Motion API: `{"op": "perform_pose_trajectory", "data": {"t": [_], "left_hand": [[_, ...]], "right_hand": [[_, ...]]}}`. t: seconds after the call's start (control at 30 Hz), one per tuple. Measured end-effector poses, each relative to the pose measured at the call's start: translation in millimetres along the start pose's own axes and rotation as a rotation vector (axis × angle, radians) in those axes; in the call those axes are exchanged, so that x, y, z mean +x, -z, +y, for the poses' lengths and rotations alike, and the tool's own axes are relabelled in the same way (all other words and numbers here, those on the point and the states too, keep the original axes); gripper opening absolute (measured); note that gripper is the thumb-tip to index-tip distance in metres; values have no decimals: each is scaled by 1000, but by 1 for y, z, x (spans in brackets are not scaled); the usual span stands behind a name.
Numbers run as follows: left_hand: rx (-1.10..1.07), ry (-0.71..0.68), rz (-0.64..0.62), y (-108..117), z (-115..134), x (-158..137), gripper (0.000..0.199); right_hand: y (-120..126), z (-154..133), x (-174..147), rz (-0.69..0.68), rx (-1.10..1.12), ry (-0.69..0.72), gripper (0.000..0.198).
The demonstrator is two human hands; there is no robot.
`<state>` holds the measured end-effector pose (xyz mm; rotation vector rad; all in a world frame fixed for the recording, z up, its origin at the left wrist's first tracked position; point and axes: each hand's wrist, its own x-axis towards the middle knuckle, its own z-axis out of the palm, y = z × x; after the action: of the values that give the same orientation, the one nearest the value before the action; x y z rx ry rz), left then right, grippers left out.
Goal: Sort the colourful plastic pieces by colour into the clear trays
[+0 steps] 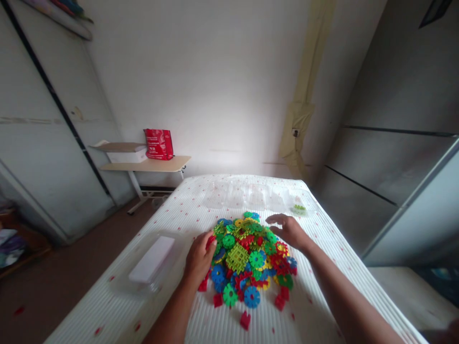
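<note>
A heap of plastic building pieces (256, 260) in green, blue, red and yellow lies on the bed: notched discs, square lattice pieces and small blocks. At the heap's left edge, my left hand (199, 254) is closed, with a small red plastic piece (210, 241) showing between thumb and fingers. My right hand (289, 231) hovers by the heap's upper right side, open, with thumb and fingers apart and nothing visible in it. Several red blocks (245, 320) lie loose along the near edge. A yellow-green lattice piece (237, 258) sits on top of the heap.
Behind the heap stands a row of clear plastic containers (258, 197); the rightmost holds a green piece (299, 208). To the left, a clear box (124, 282) carries a pale oblong block (153, 260). A side table (154, 165) with a red bag (159, 144) stands beyond the bed (168, 215).
</note>
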<state>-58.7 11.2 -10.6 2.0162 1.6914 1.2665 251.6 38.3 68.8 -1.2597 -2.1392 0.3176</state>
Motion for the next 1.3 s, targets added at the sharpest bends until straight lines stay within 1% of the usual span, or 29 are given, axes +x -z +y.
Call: {"op": "perform_pose_trajectory", "data": {"t": [0.1,0.27,0.33,0.43,0.53,0.63,0.73,0.83,0.97,1.07,1.13,1.23,1.3], "left_hand": [[13,0,-9,0,0,0,36],[35,-8,-4,-2,-1,0,34],[43,-15,-7,-2,-2,-1,34],[44,-18,-11,-3,-3,0,34],[45,-10,-20,-3,-3,-1,35],[50,-2,-35,-3,-3,-1,36],[49,2,-38,-3,-2,-1,36],[44,6,-39,-4,-2,-1,37],[50,-1,-30,-5,-3,-1,37],[58,1,-31,-5,-3,-1,37],[58,3,-38,-4,-3,-1,37],[53,9,-47,-3,-2,-1,37],[51,10,-51,-3,-1,-2,37]], "right_hand": [[-10,-2,6,-46,-73,-4,28],[-29,-12,11,-44,-128,5,35],[-36,-17,11,-61,-153,-42,40],[-43,-20,10,-119,-145,-179,46],[-43,-17,9,-162,-68,-273,51],[-39,-12,7,-148,-70,-315,59],[-35,-5,5,-132,-99,-326,62],[-31,5,2,-88,-127,-267,63],[-25,13,-2,16,-202,-61,60],[-19,5,-5,49,-299,70,56],[-14,-3,-6,49,-368,131,56],[-8,-11,-6,25,-448,138,55],[-4,-8,-7,16,-487,82,54]]}}
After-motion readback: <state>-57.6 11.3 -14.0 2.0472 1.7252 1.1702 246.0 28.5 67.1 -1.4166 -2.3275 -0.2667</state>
